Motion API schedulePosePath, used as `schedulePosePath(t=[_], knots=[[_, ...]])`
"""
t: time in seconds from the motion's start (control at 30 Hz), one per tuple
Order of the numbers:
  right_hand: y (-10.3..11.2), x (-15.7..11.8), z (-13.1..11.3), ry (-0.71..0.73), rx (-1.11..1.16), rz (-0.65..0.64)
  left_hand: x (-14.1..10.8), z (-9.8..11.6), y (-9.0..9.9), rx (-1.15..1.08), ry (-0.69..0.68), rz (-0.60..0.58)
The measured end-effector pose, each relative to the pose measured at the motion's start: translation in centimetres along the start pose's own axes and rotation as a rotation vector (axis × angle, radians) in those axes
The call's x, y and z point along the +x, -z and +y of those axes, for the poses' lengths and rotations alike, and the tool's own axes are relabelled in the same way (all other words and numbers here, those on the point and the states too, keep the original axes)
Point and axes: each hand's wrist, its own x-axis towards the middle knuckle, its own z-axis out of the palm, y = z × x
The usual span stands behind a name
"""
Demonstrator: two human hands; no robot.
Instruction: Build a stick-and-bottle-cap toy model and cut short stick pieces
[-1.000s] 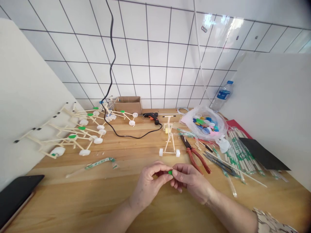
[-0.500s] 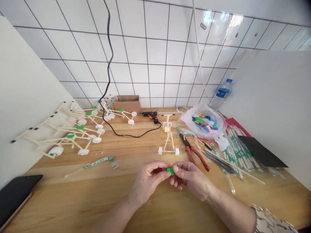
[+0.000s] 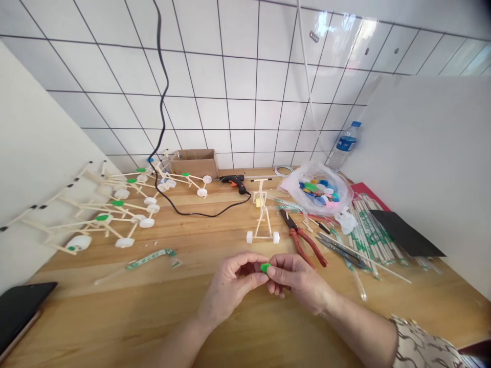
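Between the fingertips of both hands is a small green piece (image 3: 264, 268), flat and rounded, partly covered by the fingers. My left hand (image 3: 232, 281) pinches it from the left, and my right hand (image 3: 297, 281) grips it from the right with thumb and fingers. Just beyond the hands stands a small tricycle model (image 3: 263, 214) made of thin wooden sticks, with white wheels, a yellow part and a dark-tipped handlebar. Red-handled pliers (image 3: 303, 237) lie to the right of the model.
Several finished-looking stick tricycles (image 3: 111, 204) with green seats crowd the left. Behind are a cardboard box (image 3: 195, 163) and a black glue gun (image 3: 235, 181). Rightward lie a bag of coloured pieces (image 3: 322, 189), scissors (image 3: 341, 250), wrapped chopsticks (image 3: 372, 230) and a bottle (image 3: 346, 145). A phone (image 3: 23, 312) lies front left.
The view has shifted slightly, so the bench items sit a little further left. The green piece has turned a little between the fingers, and both hands still hold it.
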Motion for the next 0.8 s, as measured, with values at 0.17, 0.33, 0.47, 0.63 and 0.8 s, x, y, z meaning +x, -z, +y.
schedulePosePath(t=[0.17, 0.33, 0.47, 0.63, 0.8], knots=[[0.08, -0.05, -0.14, 0.023, -0.048, -0.031, -0.07, 0.58, 0.00, 0.045, -0.036, -0.035], [0.25, -0.08, -0.09, 0.027, -0.053, -0.032, -0.02, 0.94, -0.18, 0.085, -0.071, -0.058], [0.15, 0.00, -0.03, -0.001, -0.059, -0.001, -0.02, 0.71, -0.26, 0.075, -0.078, -0.063], [-0.02, 0.07, -0.01, -0.009, 0.000, 0.022, -0.08, 0.40, 0.01, 0.094, -0.037, -0.060], [-0.09, -0.03, 0.00, -0.013, -0.010, -0.005, 0.02, 0.90, 0.05, 0.048, -0.031, -0.041]])
